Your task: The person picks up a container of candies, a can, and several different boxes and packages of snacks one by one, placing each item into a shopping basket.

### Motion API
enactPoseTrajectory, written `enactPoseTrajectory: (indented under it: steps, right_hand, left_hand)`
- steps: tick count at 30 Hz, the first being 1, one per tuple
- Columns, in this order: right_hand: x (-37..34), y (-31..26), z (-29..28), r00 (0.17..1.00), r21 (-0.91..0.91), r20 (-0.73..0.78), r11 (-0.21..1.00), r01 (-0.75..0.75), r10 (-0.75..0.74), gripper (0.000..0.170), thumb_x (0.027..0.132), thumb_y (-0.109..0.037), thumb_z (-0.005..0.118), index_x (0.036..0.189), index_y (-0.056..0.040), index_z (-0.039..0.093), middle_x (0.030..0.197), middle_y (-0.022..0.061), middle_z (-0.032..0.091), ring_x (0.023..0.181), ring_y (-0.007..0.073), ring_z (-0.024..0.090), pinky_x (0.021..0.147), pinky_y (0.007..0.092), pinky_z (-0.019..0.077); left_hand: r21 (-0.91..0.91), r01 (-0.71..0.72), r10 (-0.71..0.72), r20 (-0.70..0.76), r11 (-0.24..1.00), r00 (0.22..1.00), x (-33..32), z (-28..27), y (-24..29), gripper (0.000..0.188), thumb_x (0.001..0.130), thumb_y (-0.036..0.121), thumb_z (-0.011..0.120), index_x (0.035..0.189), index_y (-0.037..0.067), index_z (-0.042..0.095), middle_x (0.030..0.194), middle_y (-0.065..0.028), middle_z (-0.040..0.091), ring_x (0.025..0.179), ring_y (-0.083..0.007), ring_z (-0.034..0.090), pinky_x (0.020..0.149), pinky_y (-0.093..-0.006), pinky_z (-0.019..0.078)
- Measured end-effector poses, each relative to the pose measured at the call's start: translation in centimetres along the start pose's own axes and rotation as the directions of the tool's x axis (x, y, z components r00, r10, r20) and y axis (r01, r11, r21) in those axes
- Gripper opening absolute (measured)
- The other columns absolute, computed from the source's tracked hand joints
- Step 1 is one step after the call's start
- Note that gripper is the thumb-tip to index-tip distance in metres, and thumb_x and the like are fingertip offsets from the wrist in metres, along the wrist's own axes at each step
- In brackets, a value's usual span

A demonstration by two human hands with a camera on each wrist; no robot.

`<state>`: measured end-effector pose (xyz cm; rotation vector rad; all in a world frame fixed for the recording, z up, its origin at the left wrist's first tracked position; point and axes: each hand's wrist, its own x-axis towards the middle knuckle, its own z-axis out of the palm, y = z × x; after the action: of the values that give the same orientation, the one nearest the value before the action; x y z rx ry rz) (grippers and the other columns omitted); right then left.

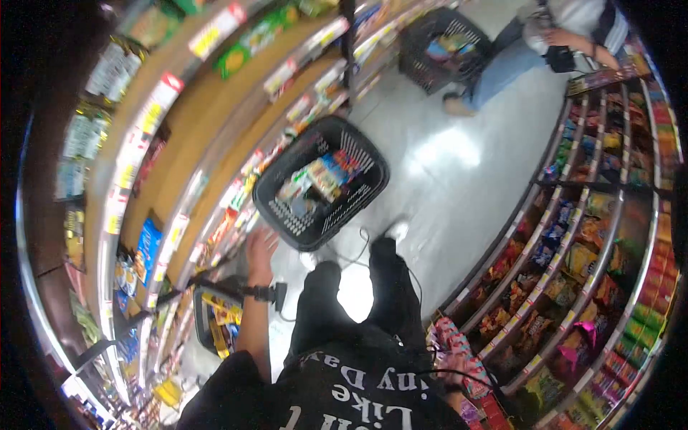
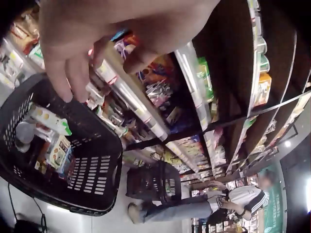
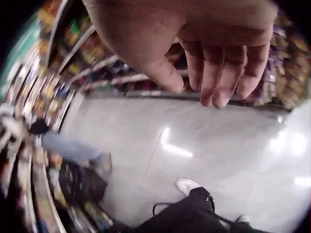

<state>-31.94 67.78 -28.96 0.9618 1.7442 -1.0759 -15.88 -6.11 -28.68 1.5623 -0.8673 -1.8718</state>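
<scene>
A black shopping basket [image 1: 326, 136] stands beside the left shelves in the head view, with several packages [image 1: 325, 178] inside. My left hand [image 1: 261, 254] is just off its near left rim, holding nothing. Seen from the left wrist, that hand [image 2: 116, 34] has its fingers apart and slightly bent above the basket [image 2: 97, 133], where cartons [image 2: 59, 153] and a clear-lidded container [image 2: 24, 132] lie. My right hand [image 3: 194, 43] hangs over the floor in the right wrist view, fingers loosely bent and empty. In the head view it is mostly hidden at the lower right.
Snack shelves [image 1: 147, 122] line the left side, and more packed shelves [image 1: 559, 236] curve along the right. A person in jeans [image 1: 512, 68] is ahead near a second black basket [image 1: 419, 61]. Another basket [image 1: 202, 326] with yellow packages is at the lower left. Grey floor [image 1: 459, 193] runs between the shelves.
</scene>
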Motion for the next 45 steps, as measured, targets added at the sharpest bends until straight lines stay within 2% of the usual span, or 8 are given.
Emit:
enactPoseTrajectory:
  steps: [10,14,16,20,27,32,36,45]
  right_hand:
    - [7.6,-5.4,-6.2,0.968,0.379,0.248,0.924,-0.052,-0.047,0.015,0.093,-0.025,0.055,0.089,-0.0104,0.055,0.091,0.0018,0.060,0.065,0.0164,0.054,0.053,0.0377,0.0468]
    - [15.2,-22.3,-9.7,0.421,0.662,0.615,0.727,0.182,-0.666,0.024,0.096,-0.031,0.055,0.105,-0.0090,0.058,0.106,0.0052,0.063,0.082,0.0206,0.062,0.062,0.0395,0.0521]
    - [7.3,-30.9,-6.9,0.899,0.686,0.109,0.687,0.241,-0.424,0.044,0.099,-0.037,0.053,0.133,-0.0091,0.052,0.131,0.0081,0.058,0.109,0.0213,0.061,0.082,0.0376,0.0536]
    - [1.7,-36.8,-7.7,0.784,0.565,0.195,0.721,0.402,-0.589,0.061,0.101,-0.038,0.052,0.149,-0.0064,0.036,0.149,0.0112,0.046,0.123,0.0248,0.054,0.101,0.0376,0.0462]
    - [-12.6,-34.4,-11.6,0.668,0.469,0.052,0.608,0.640,-0.742,0.021,0.096,-0.024,0.062,0.105,-0.0047,0.063,0.091,0.0038,0.068,0.078,0.0134,0.063,0.071,0.0272,0.0512]
    - [-14.5,-36.5,-17.2,0.514,0.390,-0.071,0.451,0.803,-0.855,0.020,0.098,-0.023,0.059,0.103,-0.0043,0.064,0.088,0.0020,0.066,0.080,0.0124,0.063,0.070,0.0257,0.0489]
    - [-9.9,-39.2,-19.5,0.519,0.718,-0.074,0.315,0.621,-0.852,0.023,0.097,-0.024,0.061,0.109,-0.0042,0.064,0.097,0.0066,0.067,0.082,0.0147,0.063,0.074,0.0267,0.0515]
    - [-9.8,-52.6,-19.1,0.578,0.666,-0.033,0.413,0.621,-0.815,0.019,0.096,-0.022,0.061,0.106,-0.0058,0.062,0.091,0.0035,0.066,0.082,0.0140,0.063,0.077,0.0282,0.0511]
  left_hand:
    - [-0.018,-0.107,0.104,-0.103,0.994,0.989,-13.1,-3.0,-1.7,0.039,0.098,0.030,0.057,0.130,0.007,0.053,0.125,-0.0129,0.063,0.107,-0.0290,0.067,0.085,-0.0397,0.0520]
    - [-0.085,-0.116,0.102,-0.147,0.990,0.984,-20.1,1.8,-4.2,0.042,0.095,0.033,0.061,0.128,0.008,0.054,0.124,-0.0140,0.064,0.106,-0.0304,0.067,0.084,-0.0390,0.0521]
    - [-0.105,-0.125,0.118,-0.078,0.986,0.990,-22.0,2.1,-5.9,0.042,0.095,0.034,0.061,0.128,0.009,0.054,0.124,-0.0146,0.064,0.107,-0.0310,0.067,0.085,-0.0393,0.0517]
    - [-0.039,-0.089,0.089,-0.016,0.995,0.996,-24.9,4.2,-7.8,0.043,0.095,0.036,0.059,0.128,0.009,0.054,0.125,-0.0153,0.064,0.107,-0.0317,0.067,0.088,-0.0404,0.0509]
    - [0.014,-0.001,-0.001,0.134,1.000,0.991,-27.7,4.8,-16.6,0.050,0.095,0.040,0.055,0.130,0.004,0.053,0.125,-0.0184,0.064,0.109,-0.0323,0.066,0.090,-0.0432,0.0509]
    - [-0.030,0.081,-0.078,0.103,0.996,0.992,-31.9,7.9,-18.4,0.049,0.096,0.037,0.054,0.130,0.002,0.053,0.124,-0.0200,0.064,0.107,-0.0315,0.067,0.087,-0.0398,0.0519]
    - [0.040,-0.024,0.015,0.208,0.999,0.978,-35.3,9.9,-18.9,0.044,0.098,0.033,0.051,0.130,0.003,0.053,0.125,-0.0193,0.064,0.108,-0.0309,0.066,0.087,-0.0375,0.0517]
    - [0.004,0.070,-0.070,-0.007,0.998,0.998,-35.5,18.1,-20.8,0.047,0.099,0.033,0.048,0.134,0.003,0.048,0.136,-0.0193,0.057,0.119,-0.0339,0.060,0.098,-0.0438,0.0472]
